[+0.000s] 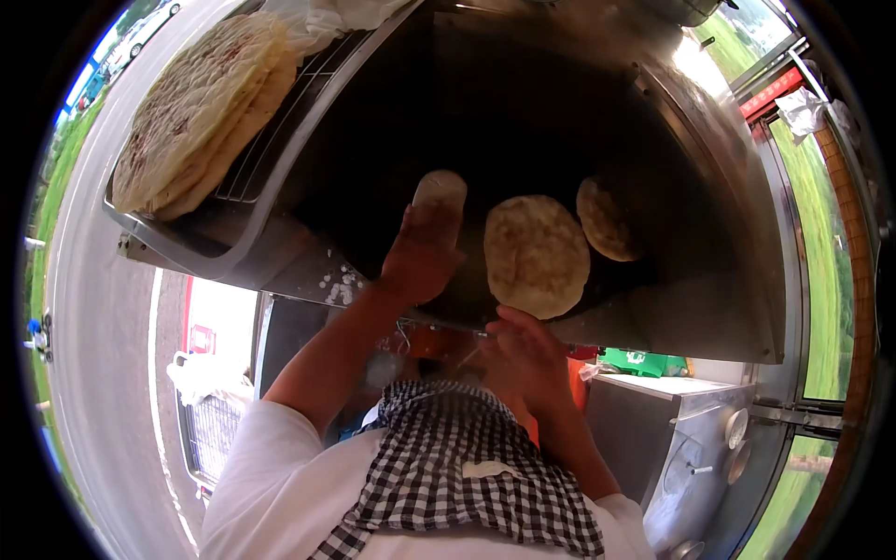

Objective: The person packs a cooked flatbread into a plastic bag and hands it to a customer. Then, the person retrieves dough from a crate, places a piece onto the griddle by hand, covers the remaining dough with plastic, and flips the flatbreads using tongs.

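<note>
My left hand (420,266) reaches over the dark griddle (373,121) with a small oblong piece of flatbread (440,193) in its grasp. The hand covers the lower part of that bread. A larger round flatbread (536,257), pale with light brown patches, lies on the griddle to the right. My right hand (527,350) is at the griddle's front edge, fingers apart, with its fingertips right by the lower rim of the round flatbread. Beyond that lies another flatbread (609,220), seen as a narrow oval.
Several browned flatbreads (201,112) are stacked on a wire rack (280,121) in a metal tray at the left. A curved metal side wall (719,177) bounds the griddle at right. Below it stands a metal cabinet (635,429) beside a green box (644,361).
</note>
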`<state>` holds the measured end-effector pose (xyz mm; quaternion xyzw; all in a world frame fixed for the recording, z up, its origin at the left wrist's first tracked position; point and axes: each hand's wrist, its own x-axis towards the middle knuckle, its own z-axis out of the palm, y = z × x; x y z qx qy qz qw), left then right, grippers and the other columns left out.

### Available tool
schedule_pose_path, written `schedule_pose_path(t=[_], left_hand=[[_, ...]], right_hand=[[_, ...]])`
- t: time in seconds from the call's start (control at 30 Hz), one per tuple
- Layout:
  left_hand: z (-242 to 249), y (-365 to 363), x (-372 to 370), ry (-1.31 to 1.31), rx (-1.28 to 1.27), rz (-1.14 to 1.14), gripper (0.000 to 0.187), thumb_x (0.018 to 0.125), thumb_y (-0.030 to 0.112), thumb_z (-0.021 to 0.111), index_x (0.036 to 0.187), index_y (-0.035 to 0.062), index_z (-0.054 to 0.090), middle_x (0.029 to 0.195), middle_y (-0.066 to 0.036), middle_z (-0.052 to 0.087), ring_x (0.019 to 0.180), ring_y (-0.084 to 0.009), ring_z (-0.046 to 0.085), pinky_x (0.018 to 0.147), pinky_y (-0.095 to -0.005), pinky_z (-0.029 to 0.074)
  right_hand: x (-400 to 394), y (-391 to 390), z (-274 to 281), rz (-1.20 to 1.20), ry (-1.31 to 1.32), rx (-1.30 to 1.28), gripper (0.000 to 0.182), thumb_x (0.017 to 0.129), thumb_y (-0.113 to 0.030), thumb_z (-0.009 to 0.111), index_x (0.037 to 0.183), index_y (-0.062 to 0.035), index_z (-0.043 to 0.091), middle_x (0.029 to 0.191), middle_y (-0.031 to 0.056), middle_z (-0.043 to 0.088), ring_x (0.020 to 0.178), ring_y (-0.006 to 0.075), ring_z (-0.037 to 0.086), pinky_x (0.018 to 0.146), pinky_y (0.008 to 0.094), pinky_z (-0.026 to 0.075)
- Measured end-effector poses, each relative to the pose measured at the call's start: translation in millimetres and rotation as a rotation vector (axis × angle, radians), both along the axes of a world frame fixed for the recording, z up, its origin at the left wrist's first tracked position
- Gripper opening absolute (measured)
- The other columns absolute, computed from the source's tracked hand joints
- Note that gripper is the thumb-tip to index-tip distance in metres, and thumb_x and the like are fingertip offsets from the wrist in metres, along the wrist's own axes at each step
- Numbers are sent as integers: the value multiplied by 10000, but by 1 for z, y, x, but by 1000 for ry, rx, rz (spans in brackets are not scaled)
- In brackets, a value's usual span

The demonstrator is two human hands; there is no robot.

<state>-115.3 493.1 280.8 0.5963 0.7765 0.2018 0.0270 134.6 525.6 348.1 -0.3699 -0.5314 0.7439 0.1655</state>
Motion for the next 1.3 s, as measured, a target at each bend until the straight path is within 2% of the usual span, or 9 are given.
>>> schedule_pose_path(t=[0.17,0.37,0.47,0.57,0.67,0.77,0.87,0.97,1.3], left_hand=[[-16,5,3,-8,6,-34,613,972,286,600,1492,14,424,1516,-196,477,1414,-325,454,1218,-555,256],[34,8,-2,45,-305,-62,627,966,309,606,1505,44,429,1511,-196,487,1408,-332,462,1234,-552,231],[-3,5,-20,218,-24,42,650,951,319,624,1506,44,428,1510,-191,491,1401,-355,466,1231,-556,240],[-10,9,-16,192,-4,-34,630,893,280,626,1435,-1,471,1492,-223,490,1374,-374,492,1147,-560,373],[33,26,7,-157,-215,-125,651,946,300,632,1497,20,427,1518,-245,461,1404,-407,445,1235,-513,256],[-5,34,11,-15,2,-212,626,940,259,639,1477,8,440,1501,-261,469,1394,-409,456,1228,-493,282],[23,36,5,197,-210,11,618,939,238,638,1478,9,439,1497,-237,482,1402,-380,456,1226,-514,277],[0,27,-24,-40,64,147,604,939,249,635,1464,10,457,1481,-216,506,1406,-362,458,1227,-549,256],[-3,33,-18,-3,-175,-10,570,914,295,657,1403,31,528,1506,-194,475,1383,-356,479,1196,-594,289]], right_hand=[[-2,1,0,-13,-13,-37,375,1020,-106,620,1371,12,560,1141,143,696,1024,222,716,911,324,579],[-1,7,-2,55,-15,-90,390,1020,-129,616,1384,-7,552,1193,130,661,1085,259,689,962,360,557],[4,8,-4,53,-6,-82,386,1021,-132,615,1381,-7,554,1184,127,666,1078,250,690,960,353,555],[11,10,-13,30,34,-68,391,1020,-139,633,1376,2,558,1152,124,690,1024,209,703,918,322,560],[20,13,-19,-3,47,-64,391,1017,-134,641,1373,7,562,1132,124,700,994,186,708,894,307,563],[29,15,-21,-16,57,-59,384,1015,-123,639,1367,10,564,1120,122,701,983,181,707,894,308,564],[36,21,-21,-20,64,-67,375,1014,-118,638,1358,16,567,1109,120,701,971,182,706,899,309,564],[46,26,-27,-22,59,-60,367,1015,-114,634,1351,19,570,1103,121,700,971,186,706,903,308,564],[55,40,-25,19,3,-52,339,1022,-91,595,1348,1,582,1124,111,693,1029,229,708,929,336,557]])
